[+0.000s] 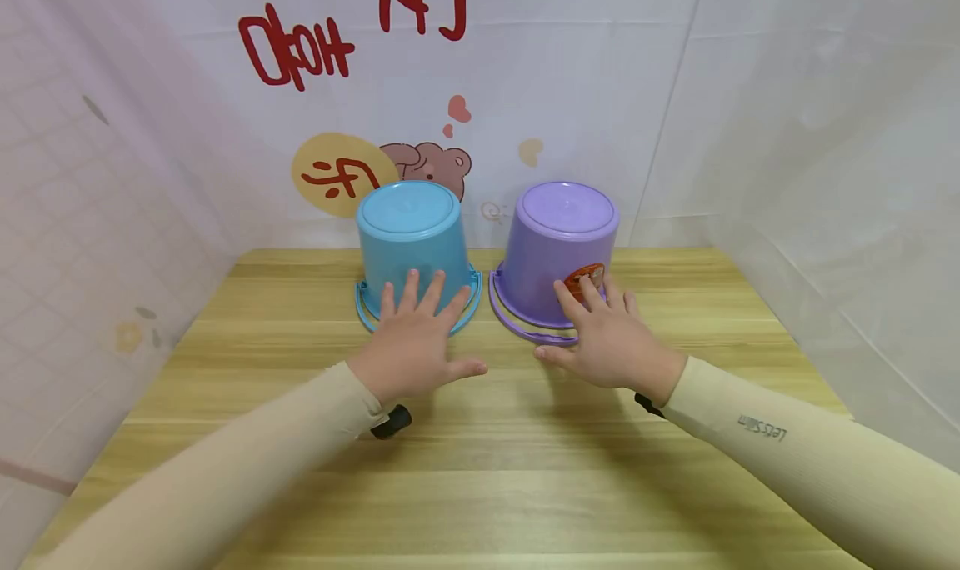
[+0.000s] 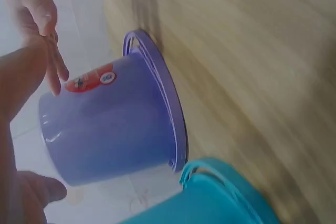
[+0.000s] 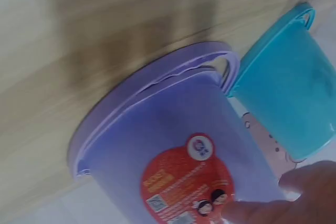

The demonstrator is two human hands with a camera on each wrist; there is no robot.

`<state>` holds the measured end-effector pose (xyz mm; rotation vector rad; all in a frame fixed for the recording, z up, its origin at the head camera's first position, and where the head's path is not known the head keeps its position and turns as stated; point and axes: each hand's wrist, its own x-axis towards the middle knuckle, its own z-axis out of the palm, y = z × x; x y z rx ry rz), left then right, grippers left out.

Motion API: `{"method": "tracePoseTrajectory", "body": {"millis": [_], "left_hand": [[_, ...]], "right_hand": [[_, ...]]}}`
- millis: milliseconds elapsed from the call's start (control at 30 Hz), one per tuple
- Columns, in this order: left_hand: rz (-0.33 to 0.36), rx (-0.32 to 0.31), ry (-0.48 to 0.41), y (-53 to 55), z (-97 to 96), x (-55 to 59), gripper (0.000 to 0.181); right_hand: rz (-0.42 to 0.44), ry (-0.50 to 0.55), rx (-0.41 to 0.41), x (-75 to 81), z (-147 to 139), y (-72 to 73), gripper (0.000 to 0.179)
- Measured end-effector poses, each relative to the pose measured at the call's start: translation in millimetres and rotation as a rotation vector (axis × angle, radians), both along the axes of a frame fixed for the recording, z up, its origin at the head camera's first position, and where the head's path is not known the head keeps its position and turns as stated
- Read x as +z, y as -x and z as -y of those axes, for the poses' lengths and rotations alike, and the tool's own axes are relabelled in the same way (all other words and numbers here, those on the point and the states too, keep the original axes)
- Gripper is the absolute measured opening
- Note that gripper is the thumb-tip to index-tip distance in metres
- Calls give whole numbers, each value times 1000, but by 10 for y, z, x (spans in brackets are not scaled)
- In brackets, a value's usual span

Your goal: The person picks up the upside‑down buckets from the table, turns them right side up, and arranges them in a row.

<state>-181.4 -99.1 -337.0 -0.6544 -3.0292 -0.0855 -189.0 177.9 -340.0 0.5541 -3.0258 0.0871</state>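
Two plastic buckets stand upside down on the wooden table: a light blue bucket (image 1: 408,212) on the left and a purple bucket (image 1: 566,212) on the right. Each one's handle lies down around the rim at the front. In the head view my left hand (image 1: 411,347), fingers spread, is in front of the blue bucket and partly covers it. My right hand (image 1: 613,343) is likewise spread before the purple bucket, over part of its red label (image 3: 163,171). Neither hand grips anything. Whether the fingertips touch the buckets, I cannot tell.
The table (image 1: 480,487) has a wood-grain top and runs back to a white printed cloth wall (image 1: 592,70) with red lettering and a cartoon bear. Further cloth walls flank both sides. The two buckets stand side by side near the back edge, a narrow gap between them.
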Motion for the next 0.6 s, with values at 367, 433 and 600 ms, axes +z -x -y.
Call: {"method": "tracePoseTrajectory", "body": {"millis": [367, 433, 600], "left_hand": [[206, -204, -14, 194, -362, -229, 95], [239, -225, -20, 240, -432, -259, 96], [262, -214, -23, 356, -566, -346, 95]], "right_hand": [[131, -80, 28, -196, -221, 139, 98], [138, -87, 33, -249, -279, 188, 94], [128, -109, 43, -369, -396, 290, 84]]}}
